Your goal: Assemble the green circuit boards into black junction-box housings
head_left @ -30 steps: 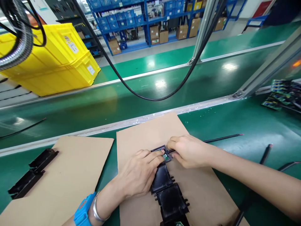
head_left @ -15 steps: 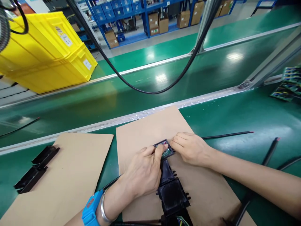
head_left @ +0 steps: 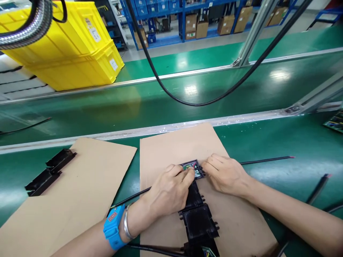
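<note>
Circuit board sits in a small black casing on cardboard over the green worktop, left hand touching it, grip unclear, the grip of the right hand pressed together beside the casing.

Blue wristband, plain tan cardboard, green worktop, black housings, yellow crates, blue shelving

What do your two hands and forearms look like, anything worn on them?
Both hands are ungloved, with no sleeves showing on the forearms. The left hand has a chunky bright blue wristband with a reddish marking, plus a plain silver bangle. The right hand wears nothing visible.
</note>
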A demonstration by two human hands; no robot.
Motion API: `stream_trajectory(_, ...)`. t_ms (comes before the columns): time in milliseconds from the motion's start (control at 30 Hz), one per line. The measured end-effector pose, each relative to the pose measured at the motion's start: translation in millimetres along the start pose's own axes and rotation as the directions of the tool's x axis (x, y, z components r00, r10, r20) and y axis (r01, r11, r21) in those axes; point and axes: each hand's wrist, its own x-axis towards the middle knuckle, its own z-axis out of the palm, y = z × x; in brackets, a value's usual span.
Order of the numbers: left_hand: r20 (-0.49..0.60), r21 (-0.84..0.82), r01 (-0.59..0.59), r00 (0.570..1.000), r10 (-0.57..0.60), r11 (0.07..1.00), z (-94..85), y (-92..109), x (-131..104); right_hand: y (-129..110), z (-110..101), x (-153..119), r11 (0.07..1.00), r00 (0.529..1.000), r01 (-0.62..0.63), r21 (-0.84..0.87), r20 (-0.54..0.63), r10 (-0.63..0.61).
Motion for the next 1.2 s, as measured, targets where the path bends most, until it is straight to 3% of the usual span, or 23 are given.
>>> stream_trajectory(233,0.074,-0.026,-0.006,0.997,0.008,1.0,-1.4,-4.0,-1.7,6.2,-2.5,2.6,0.991,1.0,0.001,0.131,-0.007,0.0)
stream_trajectory(433,0.113,-0.016,-0.03,0.993,0.032,0.999,-0.9,0.3,2.1,7.1,3.2,0.2,0.97,0.995,-0.013,0.241,-0.09,0.036)
stream_trajectory(600,0.139,-0.145,0.022,0.99,-0.002,0.989,-9.2,-5.3,6.6,11.3,4.1,2.6,0.957,0.994,0.039,0.288,-0.113,-0.006)
stream_trajectory(733,0.076,-0.279,0.15,0.988,-0.134,0.949,-24.4,-12.7,2.4,16.1,-0.8,-1.1,0.949,0.994,0.008,0.317,-0.102,0.026)
stream_trajectory(833,-0.001,-0.279,0.236,0.969,-0.246,0.931,-25.8,-14.1,-6.8,17.8,-3.7,-4.2,0.936,0.994,-0.019,0.35,-0.095,0.056)
stream_trajectory(1033,0.009,-0.252,0.184,0.982,-0.188,0.95,-11.4,-14.9,-15.7,12.3,-0.8,0.8,0.931,0.996,0.028,0.365,-0.094,0.007)
stream_trajectory(1200,0.032,-0.27,0.184,0.983,-0.182,0.945,-14.8,-17.2,-11.1,11.3,1.4,2.2,0.93,0.997,0.039,0.366,-0.074,-0.013)
